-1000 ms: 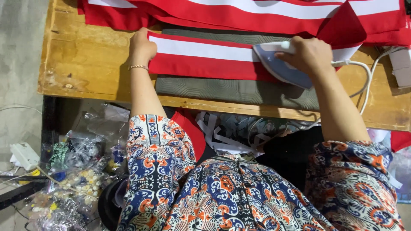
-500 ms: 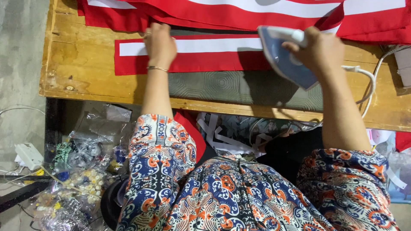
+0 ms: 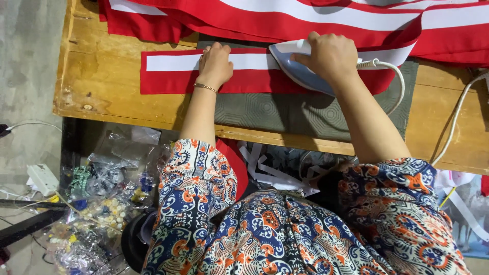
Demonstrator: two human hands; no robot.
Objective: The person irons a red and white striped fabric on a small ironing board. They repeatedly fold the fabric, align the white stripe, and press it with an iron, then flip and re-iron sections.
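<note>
A red fabric strip with a white band [image 3: 168, 71] lies flat on the wooden table [image 3: 97, 97], partly over a grey patterned pad [image 3: 285, 114]. My left hand [image 3: 215, 63] presses down on the strip near its middle, fingers together. My right hand [image 3: 331, 56] grips the handle of a pale blue clothes iron [image 3: 295, 69], which rests on the strip just right of my left hand. The iron's white cord [image 3: 395, 76] loops off to the right.
More red and white fabric [image 3: 326, 18] is piled along the table's far side. Clear bags of beads and trimmings [image 3: 97, 203] lie on the floor at the left, with white ribbon scraps [image 3: 265, 165] under the table edge.
The strip has shifted left along the table. My right hand lifted the iron, then set it down on the strip nearer my left hand.
</note>
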